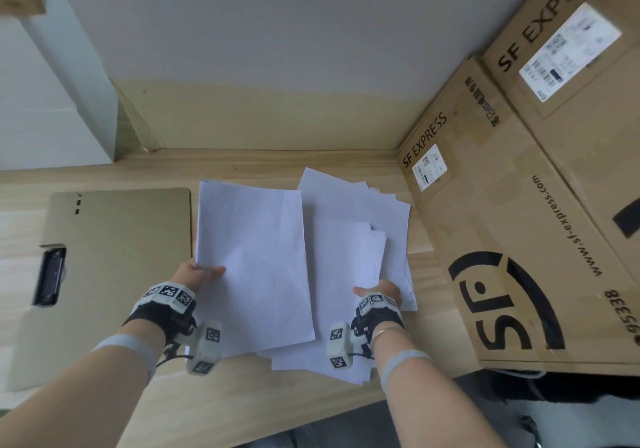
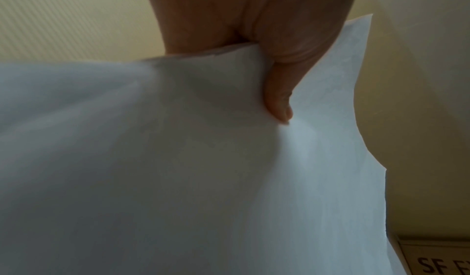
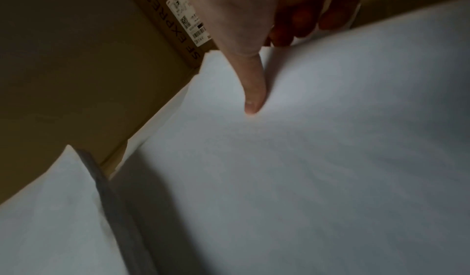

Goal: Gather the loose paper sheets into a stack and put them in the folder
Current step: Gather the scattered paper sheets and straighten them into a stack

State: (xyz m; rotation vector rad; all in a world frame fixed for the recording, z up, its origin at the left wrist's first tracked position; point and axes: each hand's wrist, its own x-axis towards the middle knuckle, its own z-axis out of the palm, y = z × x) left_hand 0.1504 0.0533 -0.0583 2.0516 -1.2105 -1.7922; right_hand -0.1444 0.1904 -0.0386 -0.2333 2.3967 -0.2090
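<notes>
A bundle of white sheets (image 1: pixel 254 260) is lifted above the wooden desk, and my left hand (image 1: pixel 199 272) pinches its left edge, thumb on top; the left wrist view shows the thumb pressed on the paper (image 2: pixel 203 158). To the right, several loose sheets (image 1: pixel 349 239) lie fanned and overlapping. My right hand (image 1: pixel 379 291) pinches the near right edge of one of them, thumb on top of the sheet (image 3: pixel 305 138) and fingers beneath. The brown folder (image 1: pixel 117 257) lies open flat at the left, its black clip (image 1: pixel 50 276) on its left side.
Large SF Express cardboard boxes (image 1: pixel 519 239) stand right beside the loose sheets on the right. A wall (image 1: pixel 277 49) rises behind the desk (image 1: pixel 242 402), and a white panel (image 1: pixel 52 101) stands at the back left. The desk's front edge runs near my forearms.
</notes>
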